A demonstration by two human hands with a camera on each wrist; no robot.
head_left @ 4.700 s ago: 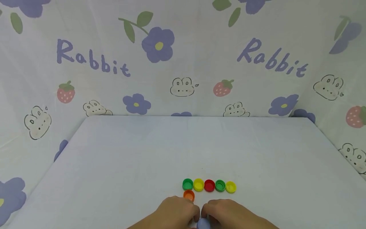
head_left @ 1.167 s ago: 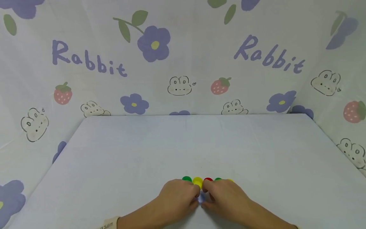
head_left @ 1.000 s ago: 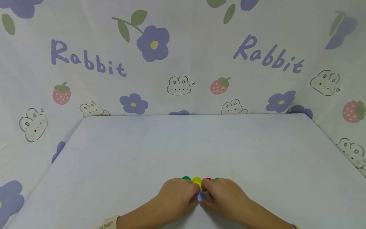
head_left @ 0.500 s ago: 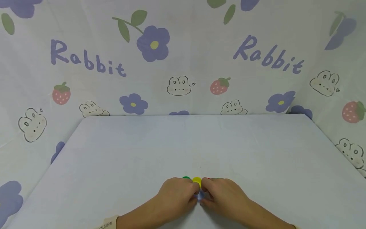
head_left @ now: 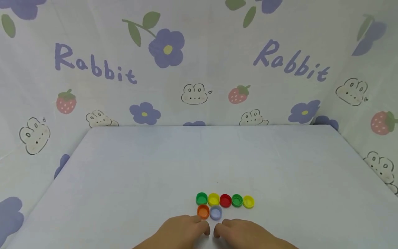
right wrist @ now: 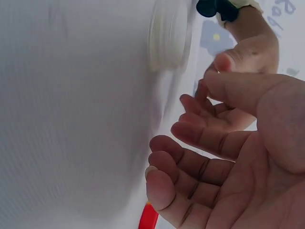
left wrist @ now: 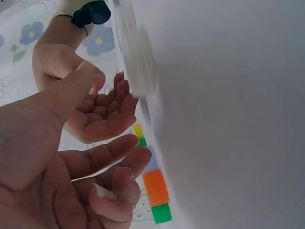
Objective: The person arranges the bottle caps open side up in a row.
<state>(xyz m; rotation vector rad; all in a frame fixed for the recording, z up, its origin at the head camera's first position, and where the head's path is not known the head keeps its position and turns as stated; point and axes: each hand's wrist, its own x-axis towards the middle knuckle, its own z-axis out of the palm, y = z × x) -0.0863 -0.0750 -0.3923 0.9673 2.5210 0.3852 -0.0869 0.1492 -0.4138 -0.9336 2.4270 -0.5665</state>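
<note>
Just in front of the bottle caps, my left hand and right hand hover near each other, fingers loosely bent, holding nothing. Nearest to them lie an orange cap and a pale blue cap, side by side, hollow side up. Behind these runs a row with a green cap, a yellow cap, a red cap, a darker green cap and another yellow cap. In the wrist views the fingers of both hands grip nothing.
A clear-whitish round object, blurred in the left wrist view, sits on the white table on the near side of the hands; its kind is unclear. A patterned cloth stands behind and beside the table.
Both hands carried the pale blue cap forward from the near edge and set it right of the orange cap. They have since let go and drawn back, uncovering the caps.
</note>
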